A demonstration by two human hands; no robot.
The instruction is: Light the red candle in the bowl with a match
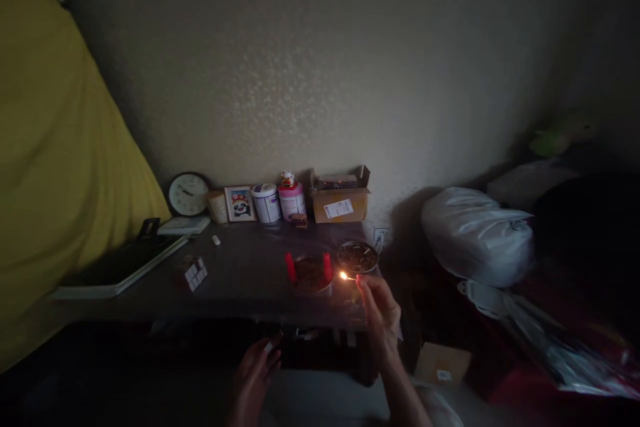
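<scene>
My right hand [381, 312] pinches a burning match [347, 276], its flame just right of a red candle [327, 265]. A second red candle [290, 266] stands at the left of the same round dish [311, 275] on the dark table [240, 280]. My left hand [255, 373] hovers low below the table's front edge, fingers curled around a small pale object, probably a matchbox [269, 347]. A round bowl with dark contents [357, 256] sits just behind the flame.
Along the wall stand a clock [188, 193], a framed panda picture [240, 203], two tubs [266, 202], and a cardboard box [341, 200]. A tablet [120, 263] lies at left by yellow cloth [55, 167]. A white bag [475, 233] sits at right.
</scene>
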